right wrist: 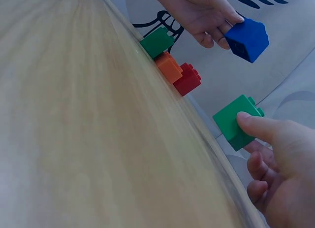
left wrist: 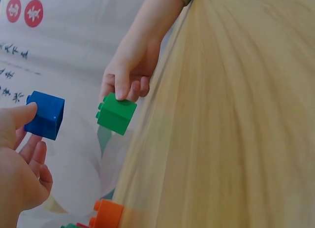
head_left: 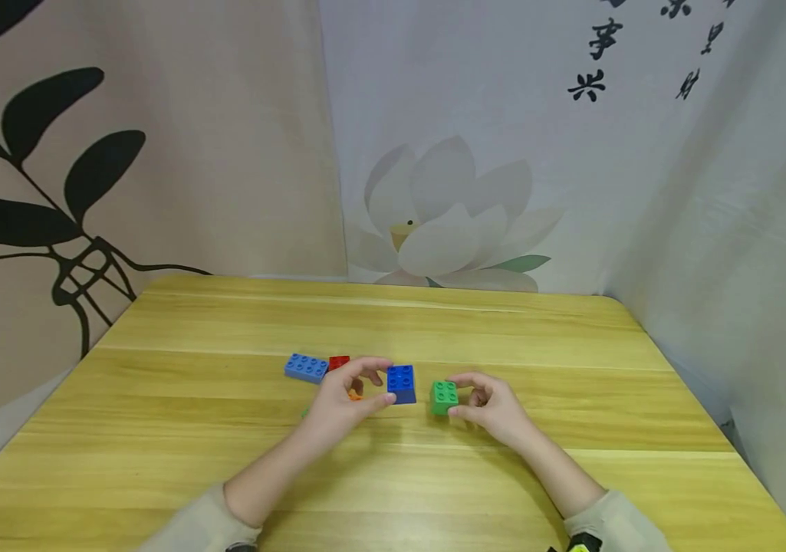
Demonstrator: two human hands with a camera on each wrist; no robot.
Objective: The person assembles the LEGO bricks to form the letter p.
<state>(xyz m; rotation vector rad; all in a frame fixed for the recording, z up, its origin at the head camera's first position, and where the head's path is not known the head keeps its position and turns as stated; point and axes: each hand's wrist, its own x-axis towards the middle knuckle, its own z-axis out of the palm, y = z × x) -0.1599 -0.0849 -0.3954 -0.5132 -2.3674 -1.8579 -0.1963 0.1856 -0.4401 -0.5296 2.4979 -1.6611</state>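
Between thumb and fingers, my left hand (head_left: 340, 399) pinches a dark blue toy building block (head_left: 401, 383) with studs on top. To its right, my right hand (head_left: 494, 408) grips a bright green block (head_left: 444, 397) by its sides, thumb at the front edge. The two blocks are held above the table side by side, with a gap between them. In the left wrist view the blue block (left wrist: 46, 114) and the green block (left wrist: 116, 113) both have their studs toward the left. The right wrist view shows the thumb pressed on the green block (right wrist: 237, 121).
Left of the hands on the wooden table (head_left: 393, 483) lie a longer light blue block (head_left: 307, 367) and a red block (head_left: 339, 362). An orange block (right wrist: 169, 67) and another green block (right wrist: 157, 42) stand near it, mostly hidden by my left hand in the head view. Printed curtains hang behind.
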